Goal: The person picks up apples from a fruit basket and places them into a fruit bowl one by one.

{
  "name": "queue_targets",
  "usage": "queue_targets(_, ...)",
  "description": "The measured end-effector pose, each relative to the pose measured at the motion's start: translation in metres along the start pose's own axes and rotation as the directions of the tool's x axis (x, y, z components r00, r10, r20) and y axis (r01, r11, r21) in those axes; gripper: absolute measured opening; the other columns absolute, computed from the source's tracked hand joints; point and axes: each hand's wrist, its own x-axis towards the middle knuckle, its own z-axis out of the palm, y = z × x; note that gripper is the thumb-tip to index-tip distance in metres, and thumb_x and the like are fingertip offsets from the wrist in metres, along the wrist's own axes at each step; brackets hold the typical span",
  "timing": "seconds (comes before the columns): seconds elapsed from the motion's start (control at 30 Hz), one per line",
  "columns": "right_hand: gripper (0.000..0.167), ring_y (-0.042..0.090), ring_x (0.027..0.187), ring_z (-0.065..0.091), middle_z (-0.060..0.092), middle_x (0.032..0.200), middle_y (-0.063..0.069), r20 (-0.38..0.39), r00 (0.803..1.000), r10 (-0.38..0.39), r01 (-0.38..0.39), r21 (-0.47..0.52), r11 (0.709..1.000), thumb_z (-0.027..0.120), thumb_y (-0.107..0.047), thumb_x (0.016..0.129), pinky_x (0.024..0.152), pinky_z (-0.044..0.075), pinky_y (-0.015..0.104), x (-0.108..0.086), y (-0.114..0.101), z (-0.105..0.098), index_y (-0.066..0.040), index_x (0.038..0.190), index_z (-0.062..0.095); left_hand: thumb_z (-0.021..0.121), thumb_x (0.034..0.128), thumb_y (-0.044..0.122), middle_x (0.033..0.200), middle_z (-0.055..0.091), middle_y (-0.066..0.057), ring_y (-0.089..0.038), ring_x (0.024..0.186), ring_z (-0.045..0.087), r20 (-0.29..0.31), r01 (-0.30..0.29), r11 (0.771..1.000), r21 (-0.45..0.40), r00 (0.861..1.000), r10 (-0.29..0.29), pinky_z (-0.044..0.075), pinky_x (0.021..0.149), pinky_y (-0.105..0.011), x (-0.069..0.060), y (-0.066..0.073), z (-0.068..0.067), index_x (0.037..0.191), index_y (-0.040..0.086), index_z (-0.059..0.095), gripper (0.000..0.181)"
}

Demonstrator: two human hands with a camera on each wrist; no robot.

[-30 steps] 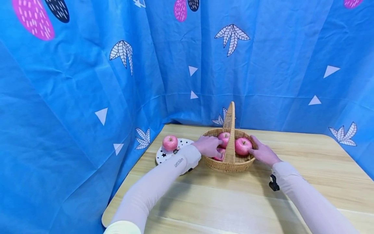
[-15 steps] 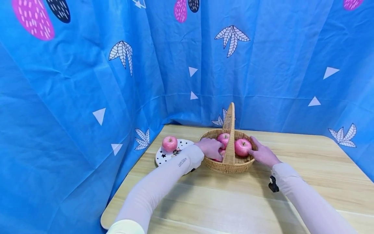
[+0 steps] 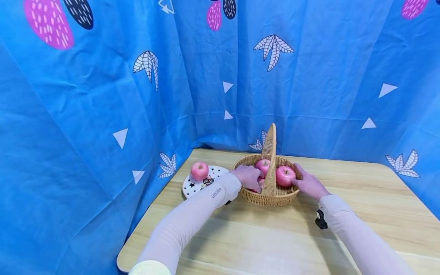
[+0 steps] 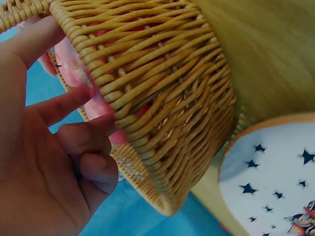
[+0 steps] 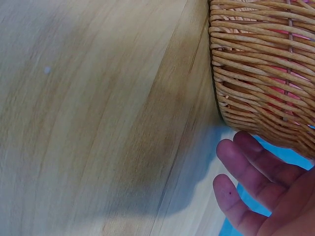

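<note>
A wicker basket [image 3: 268, 199] with a tall arched handle stands near the back of the table and holds several pink-red apples. My left hand [image 3: 248, 177] reaches over its left rim, with thumb and fingers about the front apple [image 3: 260, 185], which they partly hide. In the left wrist view, the left hand [image 4: 54, 142] has some fingertips on the apple and others bent at the rim. My right hand [image 3: 311, 185] holds the basket's right rim. Fingers of the right hand [image 5: 266, 187] show beside the outer wall in the right wrist view; its thumb is hidden there.
Left of the basket lies a round white plate [image 3: 190, 191] with black stars, bearing one apple [image 3: 199, 171]. The wooden table [image 3: 261, 244] has a blue patterned curtain [image 3: 309, 95] behind it and along its left side.
The left hand's fingers have closed in around the front apple, hiding more of it. The right hand stays at the basket's rim. The head view has tilted slightly.
</note>
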Motion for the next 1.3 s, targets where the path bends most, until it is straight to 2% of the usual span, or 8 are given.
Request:
queue_targets(0.13, 0.081, 0.064, 0.130, 0.039, 0.032, 0.150, 0.040, 0.001, 1.000, -0.003, 0.003, 0.005, 1.000, 0.049, -0.045, 0.103, 0.104, 0.031, 0.075, 0.001, -0.002, 0.000, -0.012, 0.162, 0.005, 0.075, 0.0787, 0.050, 0.105, 0.067, 0.010, -0.011, 0.097, 0.061, 0.012, 0.019, 0.999, -0.051, 1.000, -0.018, 0.048, 0.082, -0.034, 0.000, -0.002, 0.001, 0.119, 0.029, 0.067, 0.046)
queue_targets(0.2, 0.081, 0.065, 0.131, 0.037, 0.032, 0.150, 0.040, 0.001, 1.000, 0.000, 0.000, 0.011, 1.000, 0.049, -0.045, 0.103, 0.105, 0.029, 0.075, 0.000, -0.002, 0.000, -0.013, 0.162, 0.005, 0.074, 0.0788, 0.050, 0.101, 0.066, 0.010, -0.010, 0.093, 0.060, 0.015, 0.014, 0.998, -0.064, 1.000, -0.013, 0.047, 0.080, -0.034, 0.000, -0.003, 0.002, 0.114, 0.029, 0.068, 0.042)
queue_targets(0.3, 0.082, 0.065, 0.132, 0.035, 0.031, 0.151, 0.040, -0.002, 1.000, 0.001, -0.001, 0.015, 1.000, 0.050, -0.045, 0.102, 0.105, 0.028, 0.075, -0.001, 0.000, 0.000, -0.013, 0.162, 0.005, 0.074, 0.0789, 0.050, 0.096, 0.064, 0.010, -0.010, 0.090, 0.059, 0.013, 0.008, 0.998, -0.067, 1.000, -0.007, 0.047, 0.077, -0.034, 0.001, -0.002, 0.002, 0.111, 0.027, 0.068, 0.040)
queue_targets(0.53, 0.082, 0.065, 0.132, 0.035, 0.032, 0.151, 0.040, -0.013, 1.000, -0.002, 0.002, 0.000, 1.000, 0.049, -0.045, 0.102, 0.104, 0.030, 0.075, 0.000, 0.003, 0.002, -0.014, 0.163, 0.005, 0.074, 0.0792, 0.051, 0.097, 0.066, 0.010, -0.010, 0.091, 0.060, 0.002, -0.005, 0.998, -0.069, 1.000, 0.005, 0.047, 0.078, -0.034, 0.002, -0.003, 0.006, 0.108, 0.027, 0.067, 0.038)
queue_targets(0.87, 0.080, 0.064, 0.128, 0.041, 0.035, 0.149, 0.040, -0.011, 1.000, 0.004, -0.004, -0.003, 1.000, 0.049, -0.044, 0.102, 0.103, 0.033, 0.074, 0.001, 0.003, 0.001, -0.013, 0.162, 0.006, 0.072, 0.0797, 0.057, 0.102, 0.065, 0.013, -0.008, 0.092, 0.059, -0.032, -0.001, 0.997, -0.081, 0.999, -0.001, 0.046, 0.079, -0.032, 0.004, -0.010, 0.013, 0.124, 0.027, 0.065, 0.054)
queue_targets(1.03, 0.080, 0.064, 0.128, 0.041, 0.035, 0.149, 0.040, -0.011, 1.000, 0.006, -0.006, 0.002, 1.000, 0.050, -0.042, 0.102, 0.103, 0.032, 0.074, 0.001, 0.001, 0.001, -0.013, 0.163, 0.006, 0.072, 0.0793, 0.059, 0.109, 0.067, 0.013, -0.007, 0.096, 0.061, -0.049, 0.004, 0.998, -0.069, 0.999, -0.008, 0.047, 0.081, -0.031, 0.003, -0.011, 0.014, 0.126, 0.027, 0.064, 0.057)
queue_targets(1.3, 0.080, 0.065, 0.132, 0.036, 0.032, 0.151, 0.039, -0.010, 1.000, -0.006, 0.006, 0.007, 1.000, 0.050, -0.043, 0.102, 0.105, 0.030, 0.074, 0.000, -0.001, 0.002, -0.011, 0.162, 0.007, 0.071, 0.0782, 0.057, 0.104, 0.066, 0.013, -0.008, 0.091, 0.060, -0.068, -0.002, 0.997, -0.071, 0.998, -0.003, 0.048, 0.080, -0.031, 0.001, -0.013, 0.013, 0.124, 0.026, 0.064, 0.056)
